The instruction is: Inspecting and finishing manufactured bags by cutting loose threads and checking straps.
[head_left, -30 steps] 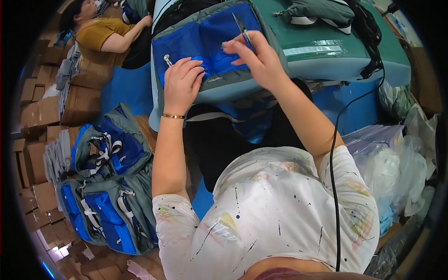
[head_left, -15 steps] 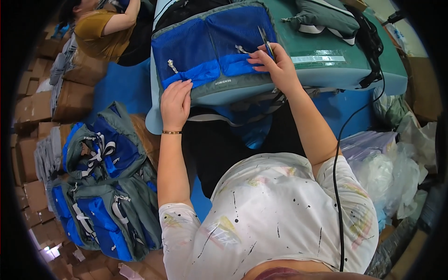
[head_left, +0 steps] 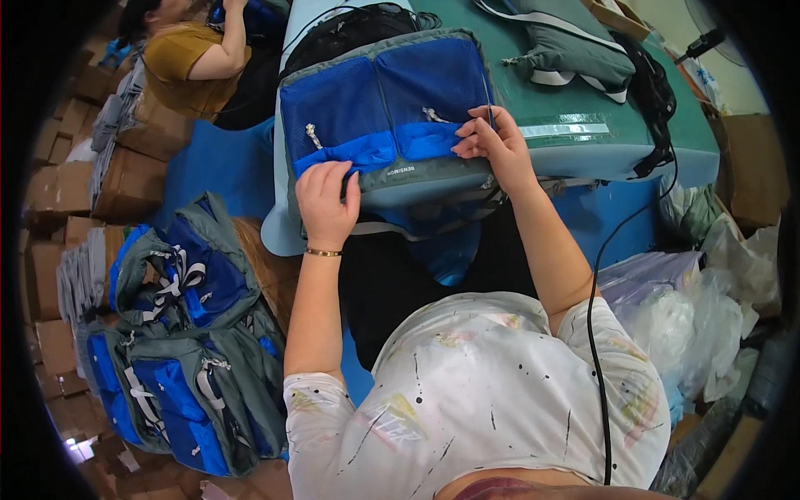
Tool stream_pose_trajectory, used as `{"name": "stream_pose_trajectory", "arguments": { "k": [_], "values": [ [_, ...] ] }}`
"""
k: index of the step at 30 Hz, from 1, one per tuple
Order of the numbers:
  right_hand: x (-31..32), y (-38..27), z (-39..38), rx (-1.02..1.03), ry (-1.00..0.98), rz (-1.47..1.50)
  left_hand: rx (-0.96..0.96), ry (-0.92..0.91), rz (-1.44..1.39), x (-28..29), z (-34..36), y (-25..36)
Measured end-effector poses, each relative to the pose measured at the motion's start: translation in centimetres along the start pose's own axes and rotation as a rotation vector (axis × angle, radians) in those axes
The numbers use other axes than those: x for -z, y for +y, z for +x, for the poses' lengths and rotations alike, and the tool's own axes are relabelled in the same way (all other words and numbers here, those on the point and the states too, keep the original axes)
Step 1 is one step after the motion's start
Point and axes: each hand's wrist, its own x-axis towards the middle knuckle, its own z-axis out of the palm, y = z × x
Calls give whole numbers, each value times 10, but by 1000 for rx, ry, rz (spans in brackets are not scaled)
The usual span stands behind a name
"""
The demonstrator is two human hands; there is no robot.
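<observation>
A grey-green bag (head_left: pixel 387 58) lies on the bench, with two dark blue mesh pockets (head_left: pixel 333 112) banded in bright blue along the bottom, each with a pale cord pull (head_left: pixel 431 114). My left hand (head_left: pixel 327 200) curls its fingertips over the bottom left edge of the bag. My right hand (head_left: pixel 504 154) is at the bag's lower right corner, curled round scissors (head_left: pixel 490 105) whose blades point away from me; its fingers partly hide the handles.
The green padded bench (head_left: pixel 550 112) bears another grey-green item (head_left: pixel 575 67) and black straps (head_left: pixel 654 100). A co-worker in mustard (head_left: pixel 183 58) sits at upper left. Bags (head_left: pixel 183 392) and cardboard boxes (head_left: pixel 58 187) are at left; plastic sacks (head_left: pixel 683 308) at right. A black cable crosses my right side.
Over the last second my right hand has dropped, with the scissors, toward the bag's lower right corner. My left hand has moved down from the pockets to the bottom left edge.
</observation>
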Motion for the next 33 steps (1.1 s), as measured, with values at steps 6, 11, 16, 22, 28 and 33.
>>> {"name": "stream_pose_trajectory", "arguments": {
  "k": [6,11,16,22,28,33],
  "values": [
    [-2,1,2,9,-1,-37,-312,-184,-63,-10,46,21],
    [-6,-2,3,16,15,-122,-228,-220,-132,-15,31,-3],
    [-7,-4,3,-18,14,-130,-176,-151,-104,-19,17,-4],
    [-4,-4,0,-11,16,-147,-187,-77,-63,-23,11,-4],
    [-3,0,1,-17,11,-131,-166,-40,-47,-26,2,-6],
    [7,-1,-1,-15,-16,-89,-164,-8,-20,-31,-4,-4]
  ]
}}
